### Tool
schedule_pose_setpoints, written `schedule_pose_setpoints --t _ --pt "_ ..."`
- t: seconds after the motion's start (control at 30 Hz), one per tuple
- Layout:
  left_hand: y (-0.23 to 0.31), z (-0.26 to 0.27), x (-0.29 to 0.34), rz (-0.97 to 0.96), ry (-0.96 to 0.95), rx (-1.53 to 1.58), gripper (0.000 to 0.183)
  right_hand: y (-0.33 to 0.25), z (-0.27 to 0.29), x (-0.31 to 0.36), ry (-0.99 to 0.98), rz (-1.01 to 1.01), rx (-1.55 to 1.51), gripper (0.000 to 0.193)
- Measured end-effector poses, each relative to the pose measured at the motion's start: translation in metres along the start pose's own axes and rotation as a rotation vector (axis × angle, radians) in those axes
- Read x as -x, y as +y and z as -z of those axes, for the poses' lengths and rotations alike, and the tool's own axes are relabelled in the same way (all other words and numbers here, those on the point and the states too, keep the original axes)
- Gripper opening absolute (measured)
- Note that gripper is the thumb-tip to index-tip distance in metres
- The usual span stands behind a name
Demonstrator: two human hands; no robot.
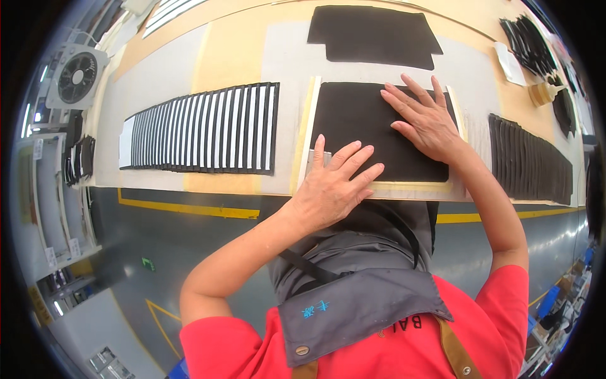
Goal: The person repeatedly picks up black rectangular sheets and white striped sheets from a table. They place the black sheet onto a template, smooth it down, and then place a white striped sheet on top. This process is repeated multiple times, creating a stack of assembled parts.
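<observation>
A flat black panel lies in front of me inside a shallow frame with pale yellow edge strips. My right hand rests on its upper right part, fingers spread, holding nothing. Over its lower left corner lies my left hand, fingers apart, also with nothing in it. That hand covers the panel's corner and part of the frame. Beside the left fingers, a small light grey patch shows at the frame's left side. Another black panel, with a stepped lower edge, lies flat beyond the frame.
To the left, a fanned row of black-and-white striped pieces lies overlapped on the table. Overlapping dark pieces sit at the right. A squeeze bottle of amber liquid and a black stack are farther right. A fan stands far left.
</observation>
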State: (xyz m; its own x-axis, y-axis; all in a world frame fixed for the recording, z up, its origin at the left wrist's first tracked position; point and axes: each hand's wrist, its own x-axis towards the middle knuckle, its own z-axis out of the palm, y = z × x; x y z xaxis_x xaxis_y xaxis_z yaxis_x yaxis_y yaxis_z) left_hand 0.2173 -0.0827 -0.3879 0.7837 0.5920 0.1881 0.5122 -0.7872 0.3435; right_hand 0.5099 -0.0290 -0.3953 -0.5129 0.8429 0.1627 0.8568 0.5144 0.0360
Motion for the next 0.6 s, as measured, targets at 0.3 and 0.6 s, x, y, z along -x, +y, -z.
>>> schedule_pose_setpoints --t 0.3,0.6 --pt "-0.027 0.012 -0.001 -0.081 -0.089 0.058 0.058 0.002 -0.003 0.0 -0.006 0.005 0.011 0.06" --pt "-0.05 0.019 -0.021 0.037 0.004 0.01 0.065 0.001 0.0 0.002 -0.009 -0.01 -0.036 0.059"
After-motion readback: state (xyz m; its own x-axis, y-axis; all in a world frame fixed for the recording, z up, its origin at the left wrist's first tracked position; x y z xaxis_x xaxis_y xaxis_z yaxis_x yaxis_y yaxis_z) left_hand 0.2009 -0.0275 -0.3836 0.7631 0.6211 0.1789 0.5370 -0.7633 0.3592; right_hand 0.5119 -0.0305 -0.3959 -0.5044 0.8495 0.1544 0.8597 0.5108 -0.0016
